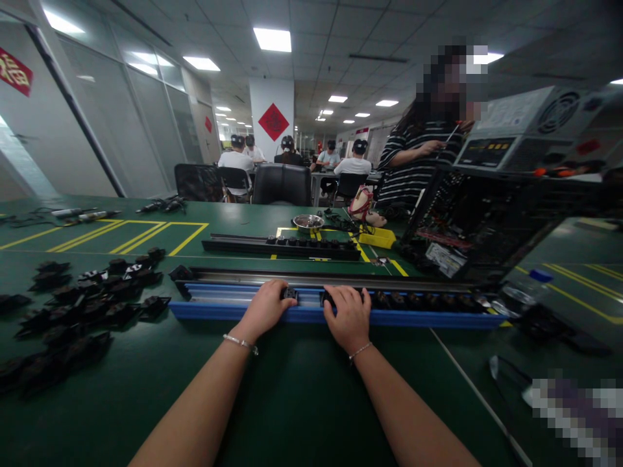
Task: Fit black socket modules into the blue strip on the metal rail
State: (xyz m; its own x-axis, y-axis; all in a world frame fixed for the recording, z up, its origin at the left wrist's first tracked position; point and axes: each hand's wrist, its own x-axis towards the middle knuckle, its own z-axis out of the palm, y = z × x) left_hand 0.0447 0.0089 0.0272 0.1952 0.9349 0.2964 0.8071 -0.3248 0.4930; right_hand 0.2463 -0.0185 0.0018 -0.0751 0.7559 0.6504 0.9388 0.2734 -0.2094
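A long blue channel rail (209, 311) lies across the green table in front of me. Its right half holds a row of small black parts (423, 301); bare metal shows in the left half. My left hand (265, 310) pinches one black part (291, 294) at the rail, thumb and fingers closed around it. To its right, my right hand (349, 314) is curled over the near end of the row, gripping another black part (328, 299) that its fingers mostly hide. A stretch of rail separates the two hands.
Loose black parts (117, 285) are heaped at the left. Behind the rail lie a black rail (233, 245), a metal bowl (308, 223) and a yellow tray (378, 239). At the right stand an open computer case (467, 227) and a clear bottle (523, 292). A person (418, 155) stands beyond.
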